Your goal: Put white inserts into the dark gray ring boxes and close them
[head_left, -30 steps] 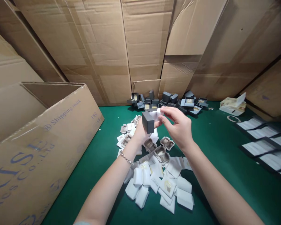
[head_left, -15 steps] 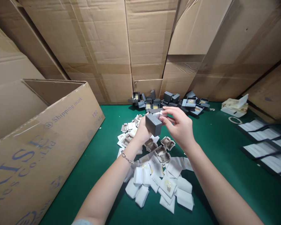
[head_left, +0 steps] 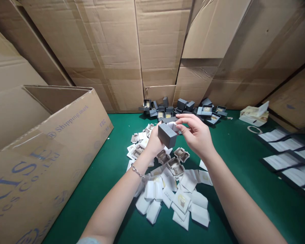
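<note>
The left grip (head_left: 154,144) is clamping a light, stiff, dark-grey cardboard box (head_left: 167,135), while the right grip (head_left: 196,135) is pinching a soft white insert (head_left: 173,126) by its edge.

Most of the left hand (head_left: 154,144) is out of sight from here, its fingers hidden behind the dark grey box (head_left: 167,135); the white insert (head_left: 173,126) between the hands is partly covered by the right hand (head_left: 197,135), so its shape can't be made out; the pile of open grey boxes (head_left: 183,107) holds gold-coloured pieces too small to tell; the shipping carton (head_left: 48,159) runs off the left and bottom edges, cutting its blue print short; the black-edged cards (head_left: 282,161) run off the right edge, their print too small to read; only a sliver of grey sleeve (head_left: 87,241) shows at the bottom edge.
</note>
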{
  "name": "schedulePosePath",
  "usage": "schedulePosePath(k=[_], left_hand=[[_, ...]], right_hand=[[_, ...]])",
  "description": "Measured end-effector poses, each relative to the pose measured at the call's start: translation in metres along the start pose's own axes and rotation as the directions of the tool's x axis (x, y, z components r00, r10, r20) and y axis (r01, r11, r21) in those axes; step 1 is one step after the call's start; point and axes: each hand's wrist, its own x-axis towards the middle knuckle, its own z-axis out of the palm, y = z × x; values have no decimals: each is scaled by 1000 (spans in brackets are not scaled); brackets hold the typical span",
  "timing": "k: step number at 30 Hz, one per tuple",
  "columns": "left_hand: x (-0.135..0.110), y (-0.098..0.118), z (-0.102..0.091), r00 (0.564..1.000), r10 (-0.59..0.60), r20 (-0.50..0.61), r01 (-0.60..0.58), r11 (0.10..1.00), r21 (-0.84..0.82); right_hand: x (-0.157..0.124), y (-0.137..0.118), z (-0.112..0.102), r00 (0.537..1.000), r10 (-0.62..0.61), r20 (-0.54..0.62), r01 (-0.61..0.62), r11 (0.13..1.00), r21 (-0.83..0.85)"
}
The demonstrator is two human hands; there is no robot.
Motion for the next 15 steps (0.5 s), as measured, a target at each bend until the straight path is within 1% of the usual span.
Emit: schedulePosePath(k=[4, 6, 9, 11, 13, 15], left_hand=[[-1, 2, 2, 1000, -18, -10, 18, 1000, -2], [-1, 0, 0, 1000, 0, 1, 0, 1000, 31], [1, -5, -4, 998, 47, 37, -51, 993, 109], [1, -8, -4, 997, 61, 51, -67, 991, 117], [1, -11, -3, 997, 77, 31, -79, 995, 68], [-2, -13, 1, 994, 103, -31, -103, 995, -3]], right_hand=[[1, 2, -1, 999, 31, 32, -32, 999, 35], [0, 3, 1, 999, 49, 17, -50, 997, 61], [-3, 6, 10, 989, 131, -69, -118, 979, 165], [-6, 7, 17, 966, 217, -143, -172, 945, 278], [-9, 6, 23, 940, 282, -190, -199, 909, 365], [-11, 3, 28, 926, 305, -224, -200, 897, 394]])
